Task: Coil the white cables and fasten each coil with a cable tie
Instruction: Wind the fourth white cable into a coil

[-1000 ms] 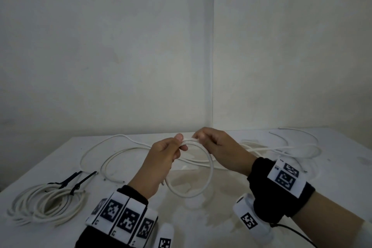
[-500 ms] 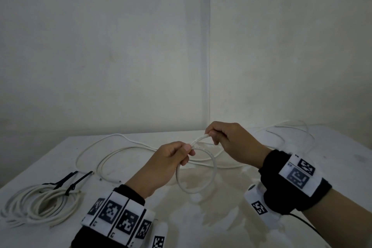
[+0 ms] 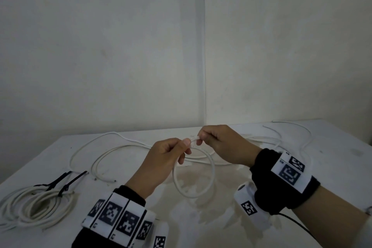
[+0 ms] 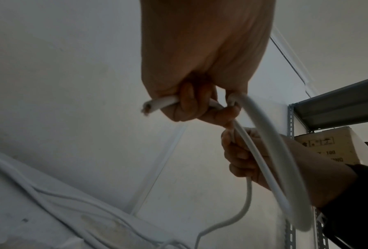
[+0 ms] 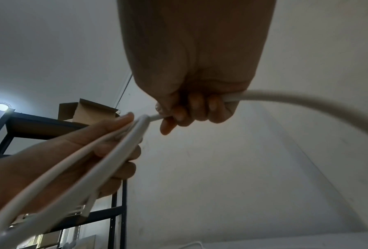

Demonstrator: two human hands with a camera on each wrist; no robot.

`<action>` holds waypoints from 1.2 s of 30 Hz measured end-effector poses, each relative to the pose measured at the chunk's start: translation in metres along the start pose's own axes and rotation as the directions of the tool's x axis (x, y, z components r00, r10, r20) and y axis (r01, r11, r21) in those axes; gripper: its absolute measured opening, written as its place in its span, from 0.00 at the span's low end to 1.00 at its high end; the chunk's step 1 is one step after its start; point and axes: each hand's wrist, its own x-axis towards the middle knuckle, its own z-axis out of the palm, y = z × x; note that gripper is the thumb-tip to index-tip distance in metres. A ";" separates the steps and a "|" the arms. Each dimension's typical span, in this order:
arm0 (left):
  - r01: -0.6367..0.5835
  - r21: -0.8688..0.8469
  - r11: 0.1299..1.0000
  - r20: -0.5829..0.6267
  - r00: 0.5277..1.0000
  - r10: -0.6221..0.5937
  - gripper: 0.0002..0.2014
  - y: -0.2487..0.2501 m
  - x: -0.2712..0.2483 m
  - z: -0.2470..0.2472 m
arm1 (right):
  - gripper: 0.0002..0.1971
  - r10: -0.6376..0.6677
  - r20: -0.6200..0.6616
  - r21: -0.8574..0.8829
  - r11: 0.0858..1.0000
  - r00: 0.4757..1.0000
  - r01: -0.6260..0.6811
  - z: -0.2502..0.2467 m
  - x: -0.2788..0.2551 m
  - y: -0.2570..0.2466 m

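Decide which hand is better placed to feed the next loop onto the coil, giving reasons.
Probably the right hand: it grips the white cable on the side trailing to the table, while the left hand pinches the finished loop.

The only readable print is on a cardboard box (image 4: 327, 148) at the right edge of the left wrist view, sitting on a metal shelf (image 4: 336, 104). Its face shows the number "100" and, below that, the letters "NG", the tail of a longer word cut off by the forearm. Above the number is a row of small handling symbols, too blurred to tell apart. In the head view, the wrist bands (image 3: 118, 217) at the bottom of the frame carry black-and-white square code markers, with no legible letters.
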 end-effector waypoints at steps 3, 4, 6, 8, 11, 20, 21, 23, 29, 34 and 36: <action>-0.017 0.020 1.000 -0.019 1.000 0.017 0.17 0.000 0.002 0.000 | 0.10 -0.004 -0.026 0.005 1.000 1.000 0.005 0.000 -0.002 0.001; -0.021 0.023 1.000 -0.021 1.000 0.022 0.17 -0.001 0.003 0.001 | 0.10 -0.007 -0.027 -0.001 1.000 1.000 0.007 0.000 -0.003 0.001; -0.030 0.013 0.999 -0.020 0.999 0.030 0.16 -0.001 0.005 0.001 | 0.11 -0.006 -0.016 0.003 1.000 1.000 0.006 0.000 -0.005 -0.003; -0.039 0.004 0.999 -0.023 0.999 0.039 0.15 0.000 0.007 0.001 | 0.11 0.003 0.025 0.001 1.000 1.000 -0.003 0.002 -0.008 -0.005; -0.051 -0.003 0.999 -0.032 0.998 0.050 0.15 0.003 0.009 0.003 | 0.13 0.005 0.026 -0.019 1.000 1.000 -0.004 0.006 -0.010 -0.006; -0.024 0.021 0.999 0.076 0.997 0.023 0.11 0.008 0.004 -0.001 | 0.11 0.029 0.037 0.151 0.988 0.999 -0.034 -0.005 -0.009 -0.002; -0.026 0.020 0.999 0.066 0.998 0.025 0.10 0.008 0.004 -0.001 | 0.10 0.041 0.036 0.189 0.981 0.998 -0.048 -0.006 -0.009 -0.003; -0.030 0.032 0.999 0.060 0.998 0.028 0.10 0.007 0.004 0.001 | 0.11 0.065 0.033 0.226 0.972 0.997 -0.070 -0.007 -0.011 -0.004; -0.050 0.038 0.998 0.005 0.999 0.049 0.09 0.008 0.006 0.006 | 0.15 0.123 0.022 0.300 0.946 0.992 -0.124 -0.007 -0.015 -0.004; -0.027 0.088 0.996 -0.013 1.000 0.028 0.10 0.007 0.007 0.009 | 0.16 0.123 -0.024 0.312 0.944 0.992 -0.110 -0.007 -0.015 -0.005; -0.023 0.121 0.992 -0.014 1.000 0.025 0.10 0.006 0.007 0.009 | 0.17 0.126 -0.079 0.267 0.958 0.989 -0.101 -0.003 -0.014 -0.004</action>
